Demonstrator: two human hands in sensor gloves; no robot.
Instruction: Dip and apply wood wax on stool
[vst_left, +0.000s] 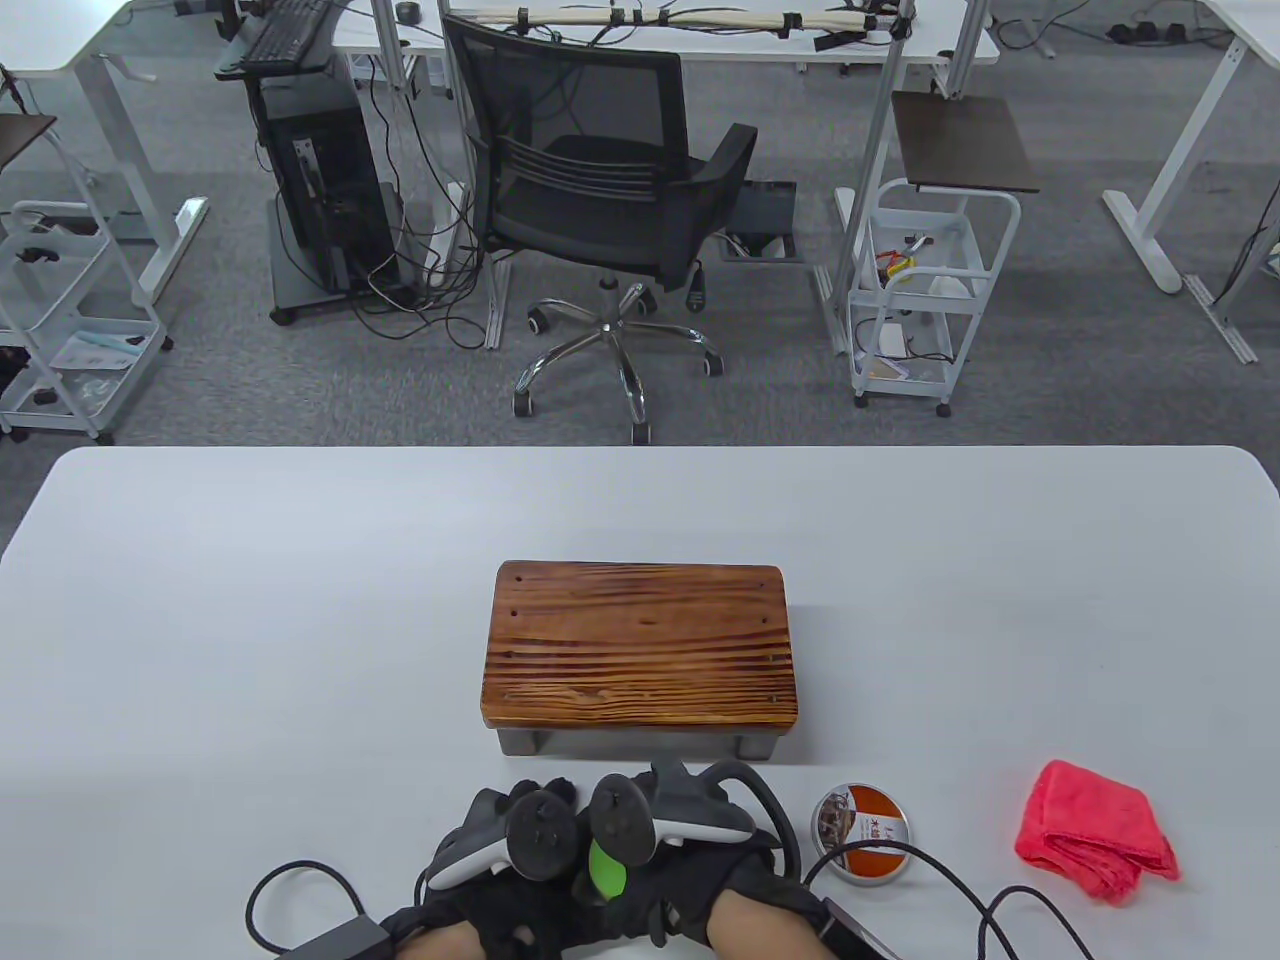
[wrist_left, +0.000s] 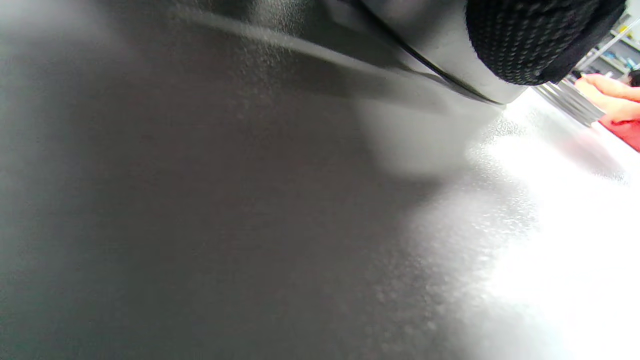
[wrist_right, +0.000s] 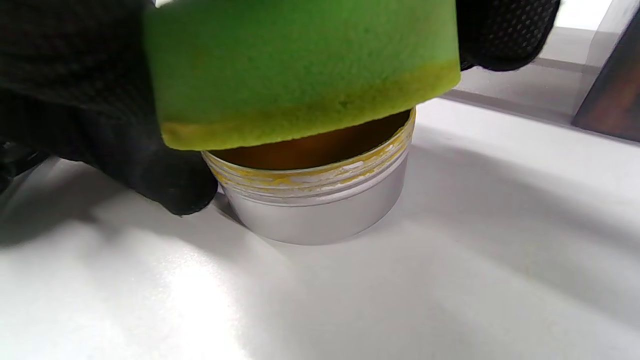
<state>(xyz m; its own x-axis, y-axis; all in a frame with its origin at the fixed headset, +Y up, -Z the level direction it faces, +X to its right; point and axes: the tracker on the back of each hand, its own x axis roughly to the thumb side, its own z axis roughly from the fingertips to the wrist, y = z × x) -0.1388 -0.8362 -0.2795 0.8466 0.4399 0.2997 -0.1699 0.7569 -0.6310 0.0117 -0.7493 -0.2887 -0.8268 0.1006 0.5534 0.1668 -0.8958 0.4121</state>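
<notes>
A brown wooden stool stands mid-table; its dark edge shows in the right wrist view. Both hands are close together at the front edge. My right hand grips a green sponge, whose yellow-stained lower edge sits at the rim of the open metal wax tin. My left hand holds the tin, with a gloved fingertip on its wall and another finger at its base. The tin is hidden under the hands in the table view.
The tin's lid lies to the right of my hands, label up. A folded red cloth lies further right. Glove cables loop over the table's front edge. An office chair stands beyond the far edge.
</notes>
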